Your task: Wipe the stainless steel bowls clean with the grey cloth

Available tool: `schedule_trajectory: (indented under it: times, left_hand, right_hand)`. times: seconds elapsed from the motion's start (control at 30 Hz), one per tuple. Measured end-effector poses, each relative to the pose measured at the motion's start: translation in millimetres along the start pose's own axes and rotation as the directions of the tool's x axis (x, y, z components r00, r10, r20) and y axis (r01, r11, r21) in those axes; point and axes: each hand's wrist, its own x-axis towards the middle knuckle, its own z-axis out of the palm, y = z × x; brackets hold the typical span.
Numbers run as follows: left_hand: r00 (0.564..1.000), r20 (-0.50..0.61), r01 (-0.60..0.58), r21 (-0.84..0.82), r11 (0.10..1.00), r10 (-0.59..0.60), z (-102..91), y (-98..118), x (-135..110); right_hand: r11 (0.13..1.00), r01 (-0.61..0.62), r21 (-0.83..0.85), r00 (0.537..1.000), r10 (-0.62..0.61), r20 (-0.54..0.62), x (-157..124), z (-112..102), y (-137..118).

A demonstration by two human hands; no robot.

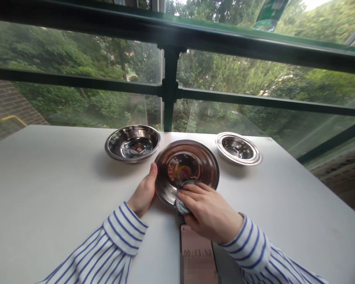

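Observation:
A shiny wide-rimmed metal dish (207, 161), with a coloured sticker at its centre, is tilted up in front of me. My left hand (144, 192) grips its left edge, thumb on the rim and the other fingers hidden behind. A bunched checked cloth (182, 206) is under the fingers of my right hand (208, 209), pressed against the dish's lower inside. Much of the cloth is covered by that hand. Just below lies a phone (197, 246) showing a running timer, its upper end close to my right hand.
On the white table (62, 189) a deep metal bowl (133, 145) with a label stands at the back left. A smaller rimmed metal bowl (239, 149) stands at the back right. Behind the table runs a green window frame (169, 86). A bottle (269, 15) rests on its upper rail.

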Motion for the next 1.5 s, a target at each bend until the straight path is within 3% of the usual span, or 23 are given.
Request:
schedule_trajectory:
  times: [0.2, 0.47, 0.6, 0.77, 0.97, 1.2, 1.4, 1.5]
  left_hand:
    - [0.999, 0.037, -0.030, 0.032, 0.999, 0.028, -1.3, 2.9, -2.7]
    - [0.991, 0.100, -0.086, 0.026, 0.996, 0.083, -2.5, -1.1, -1.3]
    - [0.989, 0.106, -0.108, 0.020, 0.994, 0.106, -1.8, -2.9, -2.3]
    - [0.990, 0.101, -0.103, 0.032, 0.994, 0.099, -1.9, -3.4, -3.4]
    - [0.989, 0.090, -0.122, 0.054, 0.991, 0.117, 0.5, -3.0, -4.1]
    - [0.985, 0.107, -0.139, 0.027, 0.990, 0.135, 2.7, -5.9, -4.6]
    - [0.977, 0.191, -0.093, 0.010, 0.996, 0.089, -5.4, -13.2, -5.2]
    - [0.977, 0.172, -0.140, 0.087, 0.986, 0.124, -3.9, -12.8, -5.7]
  right_hand:
    - [1.000, 0.021, -0.011, 0.999, -0.021, -0.046, -5.4, -2.0, 10.6]
    - [0.989, 0.126, -0.079, 0.927, -0.146, -0.345, -7.3, 6.0, 22.4]
    - [0.984, 0.127, -0.124, 0.945, -0.158, -0.287, -9.2, 5.6, 19.9]
    - [0.994, 0.108, -0.031, 0.975, -0.112, -0.191, -12.5, 5.5, 15.6]
    - [0.996, 0.021, -0.088, 0.972, -0.041, -0.233, -12.1, 9.5, 17.4]
    - [0.992, 0.082, -0.091, 0.978, -0.098, -0.182, -12.1, 14.1, 17.9]
    - [0.997, 0.036, -0.063, 0.965, -0.051, -0.257, -6.5, 23.5, 15.6]
    - [1.000, 0.030, 0.009, 0.957, -0.026, -0.289, -4.6, 24.5, 11.6]
